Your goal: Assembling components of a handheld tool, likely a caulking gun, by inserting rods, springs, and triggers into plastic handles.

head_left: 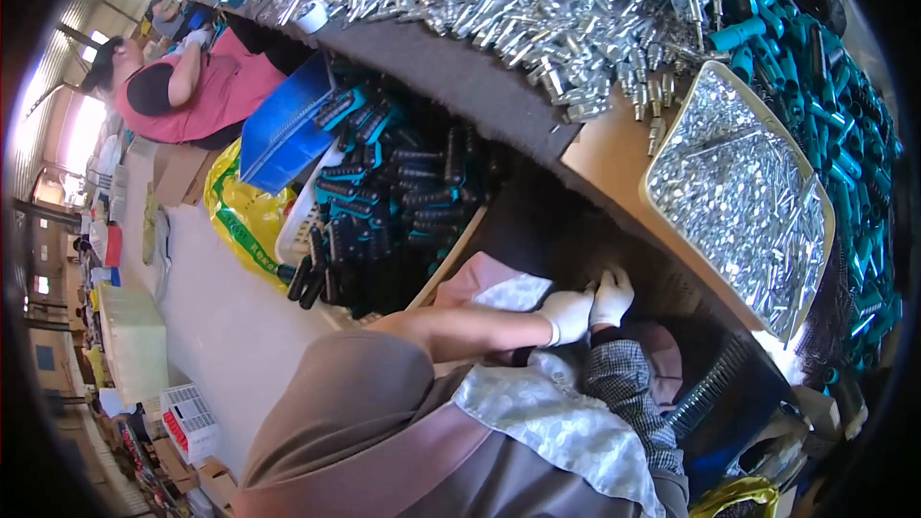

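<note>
Both of my hands are in white gloves and meet at the middle of the view, in front of the dark space below the table edge. My left hand (pixel 568 315) is closed, its fingers curled toward the other hand. Touching or almost touching it, my right hand (pixel 611 297) has its thumb and fingers drawn together in a pinch. Whatever lies between the fingers is too small or hidden to make out. Nearest to the hands is a brown cardboard surface (pixel 676 295) in shadow. My left forearm is bare; a checked sleeve (pixel 628 379) covers the right one.
Shiny metal parts (pixel 499 0) are heaped across the table. A cream tray (pixel 656 194) of small metal pieces stands at its edge, beside teal handles (pixel 835 125). Black-and-teal handles (pixel 384 182) fill a box at left, near a blue bin (pixel 288 120). Another person (pixel 206 86) works at far left.
</note>
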A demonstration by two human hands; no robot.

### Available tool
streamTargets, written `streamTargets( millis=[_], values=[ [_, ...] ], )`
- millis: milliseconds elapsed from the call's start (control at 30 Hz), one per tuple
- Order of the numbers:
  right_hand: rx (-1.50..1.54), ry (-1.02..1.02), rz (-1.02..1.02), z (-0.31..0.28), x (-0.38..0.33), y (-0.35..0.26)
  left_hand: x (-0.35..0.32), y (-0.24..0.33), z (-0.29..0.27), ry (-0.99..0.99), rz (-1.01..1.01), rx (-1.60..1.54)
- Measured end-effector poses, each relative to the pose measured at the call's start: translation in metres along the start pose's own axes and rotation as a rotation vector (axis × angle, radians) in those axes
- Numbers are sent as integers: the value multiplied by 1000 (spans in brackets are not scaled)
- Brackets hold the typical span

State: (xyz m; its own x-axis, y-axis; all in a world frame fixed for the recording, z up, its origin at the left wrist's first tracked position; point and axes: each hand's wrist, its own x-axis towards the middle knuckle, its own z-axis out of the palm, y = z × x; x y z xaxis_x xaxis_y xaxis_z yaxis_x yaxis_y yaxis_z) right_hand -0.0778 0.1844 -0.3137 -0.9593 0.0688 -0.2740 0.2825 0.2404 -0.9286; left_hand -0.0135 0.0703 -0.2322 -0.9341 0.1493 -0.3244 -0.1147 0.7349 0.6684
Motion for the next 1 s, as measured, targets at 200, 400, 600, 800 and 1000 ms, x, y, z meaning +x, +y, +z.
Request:
streamTargets(
  millis=[200, 400, 600, 800, 1000],
  values=[
    [-23, -31, -33, -10, -10, -61, 7, 13, -22, -1, 25, -20],
    [40, 57, 8, 1, -12, -44, 11, -5, 0, 56, 3, -103],
    [27, 42, -18, -2, -4, -21, 11, -1, -4, -16, -22, -15],
    [586, -195, 206, -49, -38, -93, -37, 39, -158, -270, 204, 92],
    [803, -161, 374, -118, -26, -15, -211, -18, -352, 381, 95, 24]
  ],
)
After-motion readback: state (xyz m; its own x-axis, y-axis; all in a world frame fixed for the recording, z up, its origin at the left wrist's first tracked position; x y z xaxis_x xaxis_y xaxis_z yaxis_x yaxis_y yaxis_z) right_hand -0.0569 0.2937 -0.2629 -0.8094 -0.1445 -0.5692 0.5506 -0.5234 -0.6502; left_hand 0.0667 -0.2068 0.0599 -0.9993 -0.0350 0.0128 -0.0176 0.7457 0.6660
